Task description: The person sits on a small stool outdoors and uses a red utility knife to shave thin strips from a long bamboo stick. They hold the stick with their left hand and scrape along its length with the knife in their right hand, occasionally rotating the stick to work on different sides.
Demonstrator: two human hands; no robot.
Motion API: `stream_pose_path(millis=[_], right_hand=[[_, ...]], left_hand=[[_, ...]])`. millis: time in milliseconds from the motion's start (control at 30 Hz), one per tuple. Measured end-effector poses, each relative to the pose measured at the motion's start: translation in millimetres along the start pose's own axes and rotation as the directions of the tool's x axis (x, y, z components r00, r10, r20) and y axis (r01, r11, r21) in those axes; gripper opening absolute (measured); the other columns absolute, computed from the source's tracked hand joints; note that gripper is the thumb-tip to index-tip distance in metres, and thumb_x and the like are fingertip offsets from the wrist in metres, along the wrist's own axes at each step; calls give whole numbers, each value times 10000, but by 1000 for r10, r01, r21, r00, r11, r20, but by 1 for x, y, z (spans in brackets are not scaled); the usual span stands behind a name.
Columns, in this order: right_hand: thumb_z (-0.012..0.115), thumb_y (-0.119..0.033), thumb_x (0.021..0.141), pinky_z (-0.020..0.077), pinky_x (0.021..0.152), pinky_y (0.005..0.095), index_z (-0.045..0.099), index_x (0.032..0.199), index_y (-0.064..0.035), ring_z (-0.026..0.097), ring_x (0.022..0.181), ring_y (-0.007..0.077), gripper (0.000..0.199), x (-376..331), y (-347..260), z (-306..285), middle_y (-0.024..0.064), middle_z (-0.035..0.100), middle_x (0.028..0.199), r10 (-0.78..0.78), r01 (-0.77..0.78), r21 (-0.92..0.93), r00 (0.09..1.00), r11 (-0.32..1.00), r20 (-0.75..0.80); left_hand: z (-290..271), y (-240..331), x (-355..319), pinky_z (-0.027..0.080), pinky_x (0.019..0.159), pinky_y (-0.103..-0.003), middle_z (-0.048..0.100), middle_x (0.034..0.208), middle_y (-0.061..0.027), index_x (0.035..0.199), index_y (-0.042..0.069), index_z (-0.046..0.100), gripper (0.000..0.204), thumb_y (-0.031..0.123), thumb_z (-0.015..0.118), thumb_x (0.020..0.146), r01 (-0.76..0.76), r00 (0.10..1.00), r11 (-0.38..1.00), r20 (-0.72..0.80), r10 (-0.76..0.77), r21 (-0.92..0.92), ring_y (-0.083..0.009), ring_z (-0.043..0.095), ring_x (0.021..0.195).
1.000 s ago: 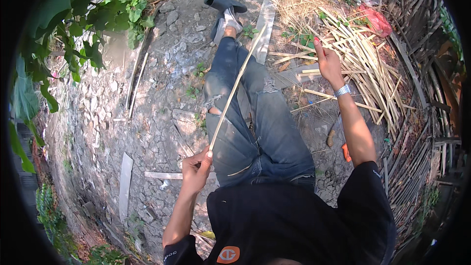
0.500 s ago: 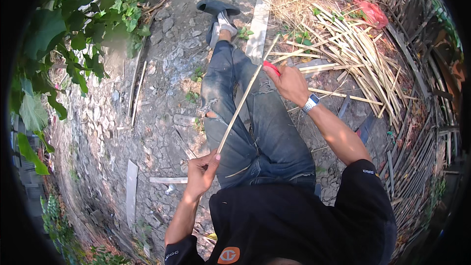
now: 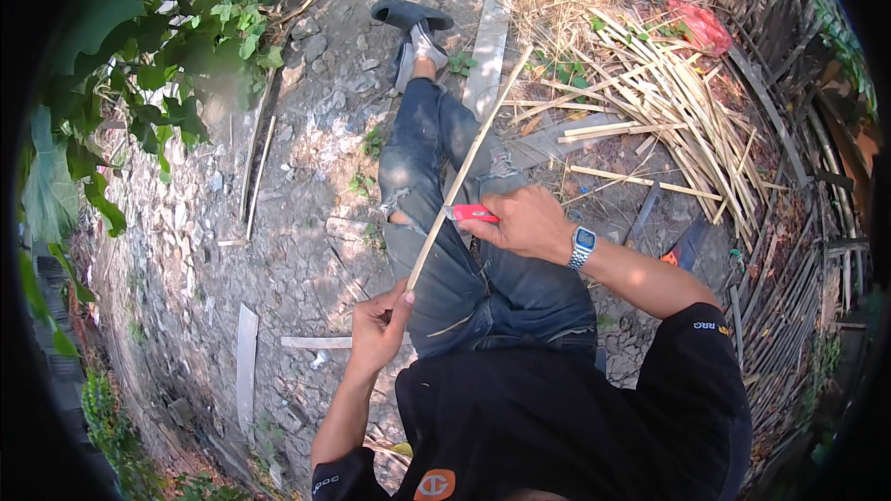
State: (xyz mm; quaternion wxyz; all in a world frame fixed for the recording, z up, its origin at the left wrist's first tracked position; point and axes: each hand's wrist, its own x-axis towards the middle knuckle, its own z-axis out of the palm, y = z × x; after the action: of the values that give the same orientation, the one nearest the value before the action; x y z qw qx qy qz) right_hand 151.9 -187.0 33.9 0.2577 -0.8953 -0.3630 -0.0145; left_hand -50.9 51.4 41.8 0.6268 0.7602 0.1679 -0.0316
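Left hand pinching near end of thin bamboo strip; strip slanting up across jeans-clad leg. Right hand fisted around red-handled knife, touching strip at mid-length. Pile of bamboo slats on ground, upper right.

Harsh sunlight, hard shadows, sharp centre, black fisheye rim
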Motion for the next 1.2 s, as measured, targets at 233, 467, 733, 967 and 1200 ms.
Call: stream_pose_path(millis=[233, 467, 733, 967, 1200], right_hand=[[608, -566, 965, 477, 521, 493, 670, 774, -33, 630, 553, 412, 569, 43, 39, -2, 214, 572, 553, 160, -163, 5, 963, 987, -218], [533, -630, 974, 498, 576, 499, 677, 759, -32, 658, 606, 408, 651, 57, 79, -5, 213, 605, 582, 297, -321, -30, 906, 947, -302], [539, -577, 1004, 449, 565, 479, 669, 767, 15, 596, 550, 386, 651, 33, 112, -45, 210, 556, 565, 396, -363, 159, 852, 918, -343], [596, -506, 991, 448, 551, 506, 661, 772, -23, 595, 548, 418, 534, 10, 17, -28, 226, 548, 569, 93, -84, 72, 985, 994, -143], [439, -543, 1056, 477, 613, 507, 668, 735, 13, 628, 620, 440, 682, 40, 171, -71, 256, 596, 618, 635, -646, 70, 716, 760, -290]], left_hand=[[3, -14, 7, 324, 537, -197, 540, 754, 78, 1271, -10, 698, 293, 136, 656, 1021, -63, 996, 998, -58, 63, 8, 12, 403, 643], [-16, -7, -8, 317, 547, -192, 566, 766, 78, 1259, -22, 701, 281, 104, 661, 1011, -36, 999, 999, 15, 35, 26, 14, 410, 650], [-21, -18, -15, 327, 555, -193, 578, 757, 64, 1262, -38, 693, 291, 72, 675, 993, -17, 999, 1000, -29, 16, -14, 6, 422, 649], [-14, -10, 0, 310, 539, -190, 578, 760, 59, 1244, -49, 697, 286, 101, 678, 1001, 3, 1000, 999, -27, -4, -46, 9, 418, 638], [-24, -9, -29, 324, 550, -189, 570, 732, 70, 1279, -34, 684, 301, 71, 664, 997, -93, 996, 983, 21, 91, 159, 7, 422, 643]])
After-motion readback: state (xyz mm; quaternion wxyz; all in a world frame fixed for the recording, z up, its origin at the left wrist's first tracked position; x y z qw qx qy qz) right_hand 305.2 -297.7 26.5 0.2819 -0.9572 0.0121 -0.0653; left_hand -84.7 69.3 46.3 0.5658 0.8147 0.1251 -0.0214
